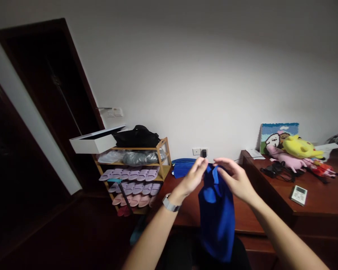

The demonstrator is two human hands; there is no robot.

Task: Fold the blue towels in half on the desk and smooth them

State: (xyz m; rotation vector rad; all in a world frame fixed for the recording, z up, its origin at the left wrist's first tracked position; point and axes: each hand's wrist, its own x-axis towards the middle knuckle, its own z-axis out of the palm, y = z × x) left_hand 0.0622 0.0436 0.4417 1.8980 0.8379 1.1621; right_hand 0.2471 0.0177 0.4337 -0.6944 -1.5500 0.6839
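A piece of blue cloth [218, 221] hangs down in front of me over the table edge. Its top has a strip or loop of lighter blue, but I cannot tell exactly what kind of item it is. My left hand [193, 176], with a watch on the wrist, is closed on the cloth's upper left edge. At the upper right, my right hand [235, 180] pinches the cloth between thumb and fingers. Behind the left hand, another folded blue cloth [183, 168] lies at the back of the reddish-brown table [186, 210].
On the left, a wooden rack [163, 161] holds several slippers [135, 173], plastic-wrapped items, a black bag [138, 137] and a white box [94, 144]. A higher desk at right carries plush toys [298, 148], a picture [278, 135], cables and a small white device [299, 195].
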